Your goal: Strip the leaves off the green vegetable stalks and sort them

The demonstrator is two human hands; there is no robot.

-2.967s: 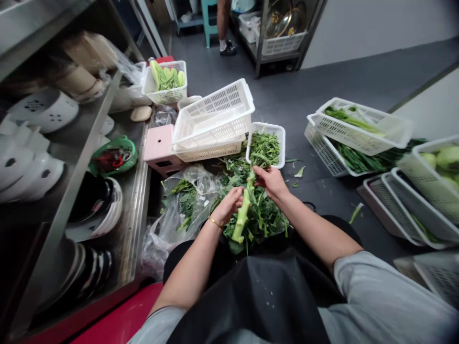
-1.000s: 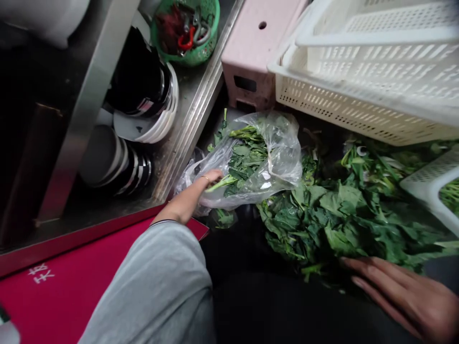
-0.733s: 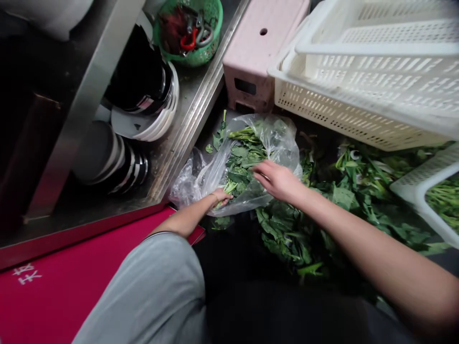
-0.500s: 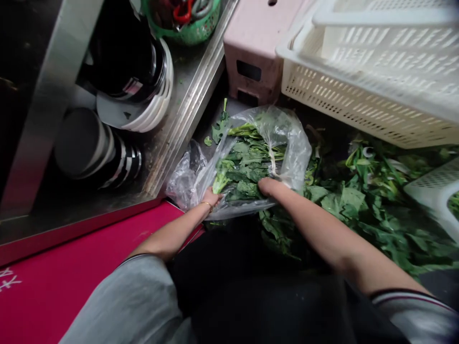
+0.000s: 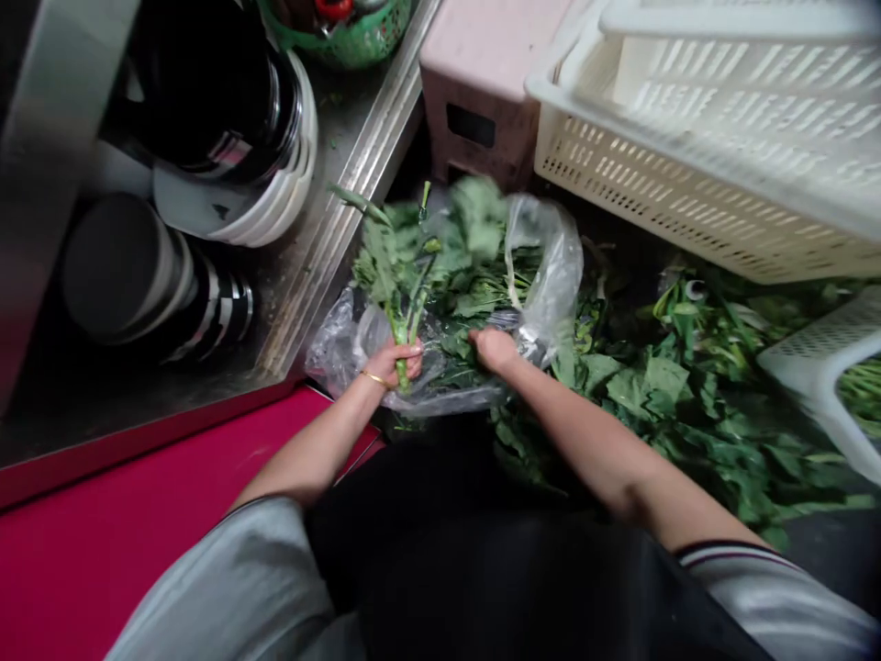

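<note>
My left hand [image 5: 399, 363] is closed around the pale green stalks of a bunch of leafy greens [image 5: 392, 303]. Its leaves stand up and fan out above the fist, blurred at the upper right. To the right, my right hand [image 5: 494, 349] is curled shut among the leaves inside a clear plastic bag [image 5: 561, 266]. What its fingers grip, if anything, is hidden. More cut greens [image 5: 499, 285] lie in the open bag, with a whitish twisted strip of its plastic along the right side.
Loose leaves [image 5: 661, 395] are heaped on the floor at the right. White slotted baskets [image 5: 633, 184] and a pink stool [image 5: 474, 73] stand behind. On the left, a metal shelf [image 5: 344, 202] holds black and white containers [image 5: 114, 266] and a green basket [image 5: 358, 41].
My left hand has lifted the bunch upright, its leaves swinging up out of the bag. My right hand has shifted slightly left and now shows more above the greens.
</note>
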